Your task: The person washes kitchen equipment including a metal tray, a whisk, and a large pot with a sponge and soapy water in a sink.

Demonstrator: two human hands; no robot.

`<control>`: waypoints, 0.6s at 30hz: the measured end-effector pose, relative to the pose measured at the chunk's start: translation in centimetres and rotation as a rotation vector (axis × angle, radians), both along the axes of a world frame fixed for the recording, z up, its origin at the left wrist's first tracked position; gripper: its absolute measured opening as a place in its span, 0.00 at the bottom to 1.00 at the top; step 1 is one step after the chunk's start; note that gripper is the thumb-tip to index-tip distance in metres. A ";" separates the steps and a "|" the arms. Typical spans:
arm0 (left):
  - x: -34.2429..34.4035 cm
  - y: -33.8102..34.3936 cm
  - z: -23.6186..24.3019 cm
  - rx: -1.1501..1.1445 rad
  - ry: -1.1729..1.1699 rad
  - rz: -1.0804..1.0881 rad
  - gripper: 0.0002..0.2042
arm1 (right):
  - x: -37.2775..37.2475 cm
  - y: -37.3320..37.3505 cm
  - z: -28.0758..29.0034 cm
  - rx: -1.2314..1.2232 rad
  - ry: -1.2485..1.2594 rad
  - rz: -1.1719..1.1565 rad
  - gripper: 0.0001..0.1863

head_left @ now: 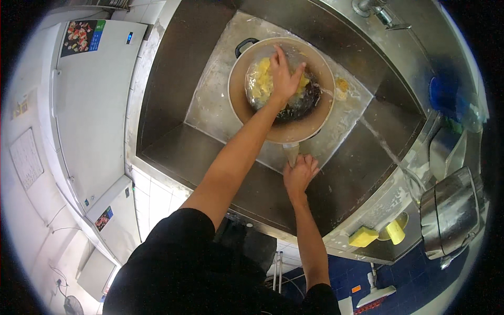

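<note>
A wide, deep pan (239,107) with a tan inside wall and a dark bottom sits in a large metal sink. Yellow pieces (261,79) lie in it, in what looks like shiny, clear liquid. My left hand (284,81) reaches down into the pan with its fingers apart, over the yellow pieces. Whether its fingertips touch them I cannot make out. At the pan's near side, my right hand (300,170) is closed around the end of the pale handle (291,151). A dark loop handle (245,46) shows on the far left rim.
The sink (173,131) has high walls, and a tap (386,18) stands behind it. Yellow scraps (342,85) lie right of the pan. On the right ledge are a yellow sponge (363,237) and a shiny metal pot (446,215). A white cabinet (94,115) stands at left.
</note>
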State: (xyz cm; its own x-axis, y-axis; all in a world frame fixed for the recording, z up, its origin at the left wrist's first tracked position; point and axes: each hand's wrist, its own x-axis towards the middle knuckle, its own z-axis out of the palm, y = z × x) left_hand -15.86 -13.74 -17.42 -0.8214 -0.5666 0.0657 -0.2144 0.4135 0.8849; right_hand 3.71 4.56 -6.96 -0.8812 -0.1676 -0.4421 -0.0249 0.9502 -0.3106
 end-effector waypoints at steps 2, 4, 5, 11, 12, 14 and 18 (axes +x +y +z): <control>-0.2 -0.4 -0.8 -0.057 -0.029 -0.030 0.49 | 0.1 -0.2 0.0 -0.023 0.034 0.008 0.19; -0.6 -0.2 -1.1 -0.156 -0.044 -0.029 0.49 | 0.2 -0.2 -0.1 -0.043 0.066 0.013 0.16; -0.7 0.2 -1.1 -0.154 -0.045 -0.029 0.49 | 0.2 -0.3 -0.2 -0.040 0.090 0.015 0.16; -0.8 2.6 -1.0 -0.237 -0.227 -0.040 0.49 | 0.1 -0.4 -0.1 -0.026 0.098 0.015 0.15; -0.7 2.8 -1.1 -0.239 -0.210 -0.086 0.47 | 0.2 -0.4 -0.1 -0.027 0.107 0.021 0.15; -0.7 3.3 -0.9 -0.239 -0.193 -0.136 0.46 | 0.2 -0.4 -0.2 -0.040 0.112 0.013 0.15; -0.3 3.8 -0.8 -0.220 -0.236 -0.228 0.43 | 0.2 -0.1 -0.5 -0.027 0.146 0.026 0.15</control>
